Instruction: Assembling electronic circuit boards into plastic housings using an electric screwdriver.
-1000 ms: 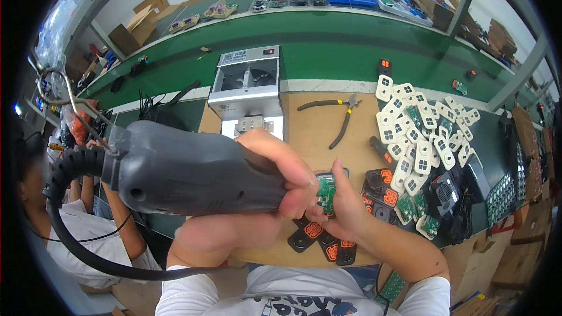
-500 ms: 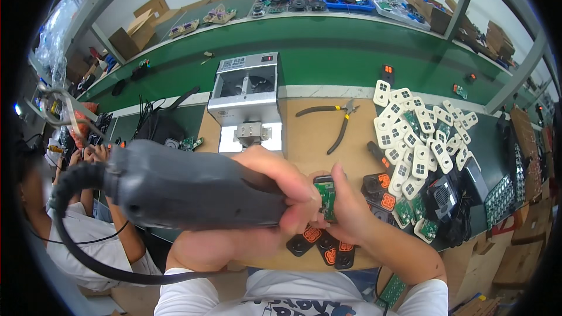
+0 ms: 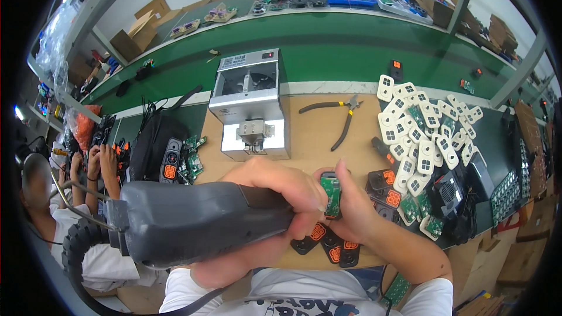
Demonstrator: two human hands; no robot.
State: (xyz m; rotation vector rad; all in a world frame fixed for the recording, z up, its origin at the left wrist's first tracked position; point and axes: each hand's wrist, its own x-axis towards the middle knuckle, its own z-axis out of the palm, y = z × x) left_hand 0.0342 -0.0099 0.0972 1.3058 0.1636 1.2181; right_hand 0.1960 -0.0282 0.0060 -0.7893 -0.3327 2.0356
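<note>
"Board (image 3: 331,192) — where?"
"Ctr frame, pinched in rt hand (image 3: 355,213); lt hand (image 3: 278,183) wraps round grey power tool (image 3: 199,222), lower left of ctr."
"Tip?"
"Hidden. Prob. best kept square to board, light pressure, rt hand steady — no slips."

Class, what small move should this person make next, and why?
Probably hold the green circuit board steady in the right grip and line up the grey corded tool with it: the left grip holds the tool pointing toward the board, but its tip is hidden, so alignment cannot be judged here.
</note>
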